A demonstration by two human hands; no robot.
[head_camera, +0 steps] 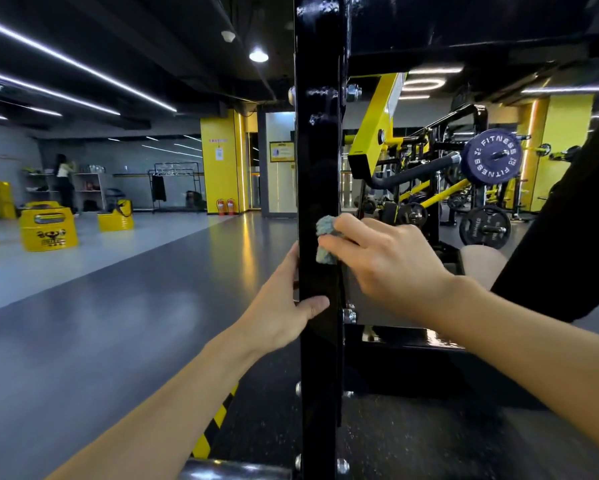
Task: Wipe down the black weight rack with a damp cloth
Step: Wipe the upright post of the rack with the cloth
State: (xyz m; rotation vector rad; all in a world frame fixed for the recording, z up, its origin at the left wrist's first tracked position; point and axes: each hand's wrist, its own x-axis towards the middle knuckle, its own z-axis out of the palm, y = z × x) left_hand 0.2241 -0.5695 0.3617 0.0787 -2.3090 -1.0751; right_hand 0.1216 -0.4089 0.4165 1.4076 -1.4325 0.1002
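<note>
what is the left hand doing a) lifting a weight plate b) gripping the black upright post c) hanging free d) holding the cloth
b: the left hand grips the black upright post, thumb across its front, while the right hand holds the cloth against it higher up.

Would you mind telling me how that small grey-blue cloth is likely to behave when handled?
The cloth looks soft and floppy: it bunches into a wad in the right hand. It is probably light, since a few fingers hold it. It may slide easily on the glossy black upright.
</note>
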